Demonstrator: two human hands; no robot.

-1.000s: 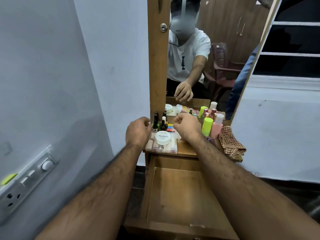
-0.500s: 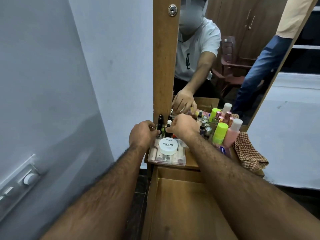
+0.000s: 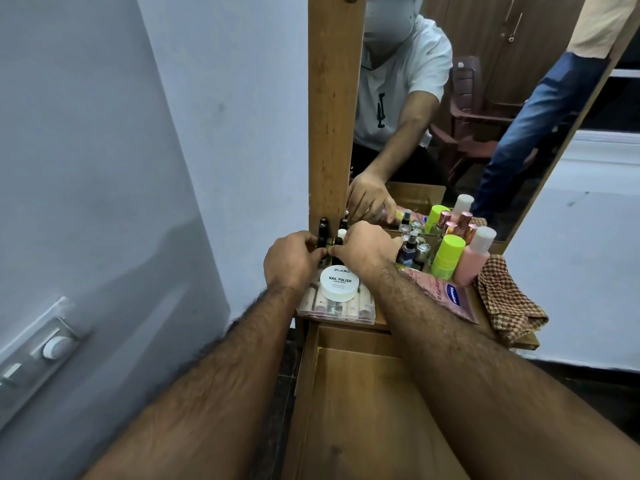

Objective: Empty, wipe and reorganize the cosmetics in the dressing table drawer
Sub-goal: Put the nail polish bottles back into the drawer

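Observation:
The wooden drawer (image 3: pixel 349 410) stands pulled out below the dressing table top, with nothing inside it. On the top, my left hand (image 3: pixel 289 261) and my right hand (image 3: pixel 363 249) meet at a cluster of small dark nail polish bottles (image 3: pixel 323 227) by the mirror frame. Fingers of both hands pinch bottles there; which ones is hidden. In front lies a clear case of lipsticks (image 3: pixel 337 306) with a white nail polish wipes tub (image 3: pixel 338 284) on it.
To the right stand a green bottle (image 3: pixel 448 256), a pink bottle (image 3: pixel 472 261), small dark vials (image 3: pixel 412 249), a pink Vaseline sachet (image 3: pixel 443 294) and a checked cloth (image 3: pixel 505 303). The mirror (image 3: pixel 450 116) rises behind. A wall with a switch panel (image 3: pixel 41 351) is close on the left.
Both hands have closed in on the nail polish bottles until their fingers meet. The view has shifted closer to the table top.

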